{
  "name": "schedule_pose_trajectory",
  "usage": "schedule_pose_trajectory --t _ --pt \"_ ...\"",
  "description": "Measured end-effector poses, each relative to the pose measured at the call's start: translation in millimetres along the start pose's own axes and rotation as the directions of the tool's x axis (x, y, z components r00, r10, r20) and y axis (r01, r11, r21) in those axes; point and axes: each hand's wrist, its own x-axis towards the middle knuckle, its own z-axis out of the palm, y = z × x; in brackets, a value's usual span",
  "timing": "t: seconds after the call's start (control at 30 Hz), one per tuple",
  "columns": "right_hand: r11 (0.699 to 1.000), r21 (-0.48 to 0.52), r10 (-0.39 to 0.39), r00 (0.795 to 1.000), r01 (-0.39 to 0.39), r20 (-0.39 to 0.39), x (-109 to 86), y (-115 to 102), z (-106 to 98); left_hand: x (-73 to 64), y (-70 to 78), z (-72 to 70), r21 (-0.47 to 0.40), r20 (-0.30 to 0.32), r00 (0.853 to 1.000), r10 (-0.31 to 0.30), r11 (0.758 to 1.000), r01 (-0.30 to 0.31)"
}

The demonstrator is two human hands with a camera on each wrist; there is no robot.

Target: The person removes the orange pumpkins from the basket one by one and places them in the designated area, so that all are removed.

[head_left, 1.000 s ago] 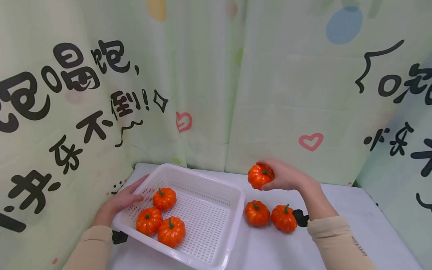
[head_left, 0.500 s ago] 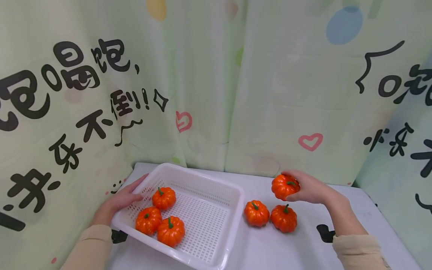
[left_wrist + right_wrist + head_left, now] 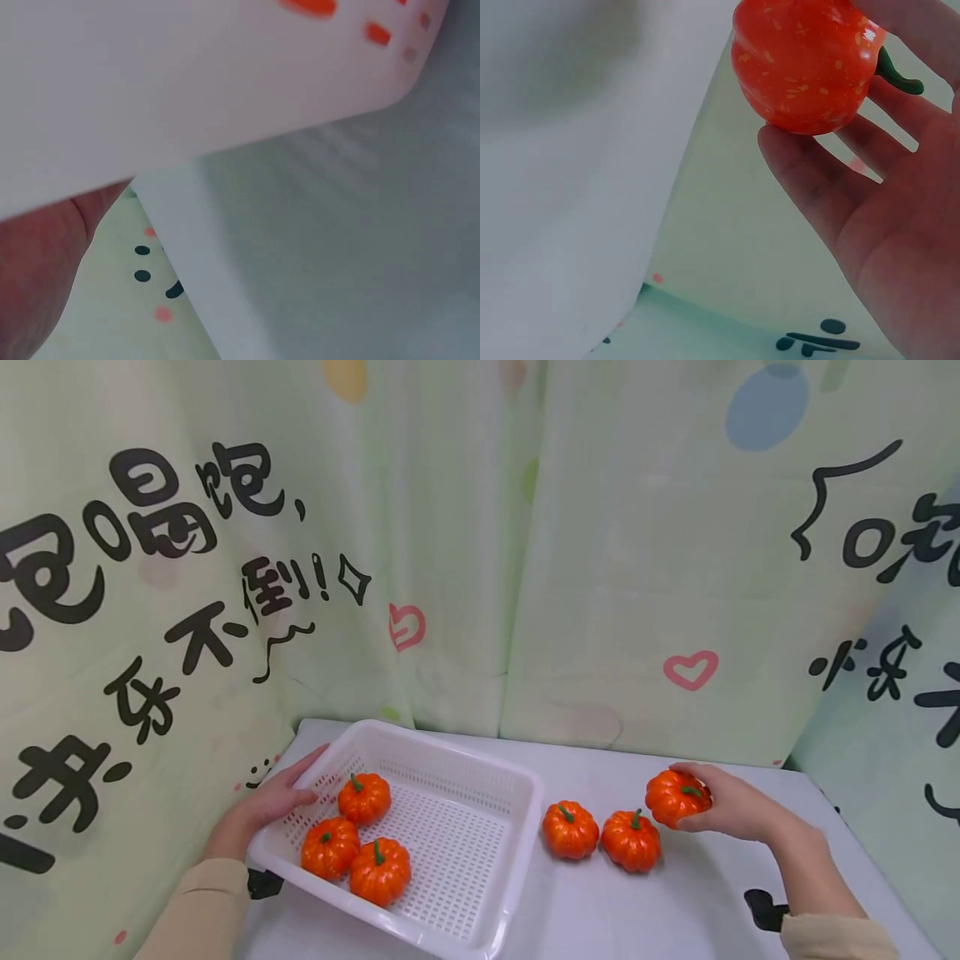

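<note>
A small orange pumpkin (image 3: 672, 800) with a green stem is held in my right hand (image 3: 731, 804), to the right of the two pumpkins on the table. The right wrist view shows thumb and fingers around this speckled, shiny pumpkin (image 3: 802, 67). My left hand (image 3: 273, 793) grips the left side of a white perforated plastic basket (image 3: 517, 860), its thumb over the rim. Three similar pumpkins (image 3: 365, 799) sit at the basket's left end. In the left wrist view, the basket wall (image 3: 150, 90) hides most of that hand.
Two more pumpkins, one (image 3: 570, 831) near the basket's right wall and another (image 3: 632, 842) beside it, rest on the white-covered table (image 3: 600, 918). A pale green curtain (image 3: 600, 568) with black writing and pink hearts hangs behind the table and along both sides.
My right hand has carried its pumpkin to the right and lower, from near the basket to past the two table pumpkins. The left hand and basket stay put.
</note>
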Motion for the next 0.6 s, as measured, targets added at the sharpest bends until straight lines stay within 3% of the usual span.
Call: schedule_pose_trajectory --t 0.6 --pt "0.995 -0.023 0.099 0.994 -0.098 0.052 -7.7 39 17 1.0 -1.2 -0.9 -0.032 0.011 1.0 -0.016 0.999 0.017"
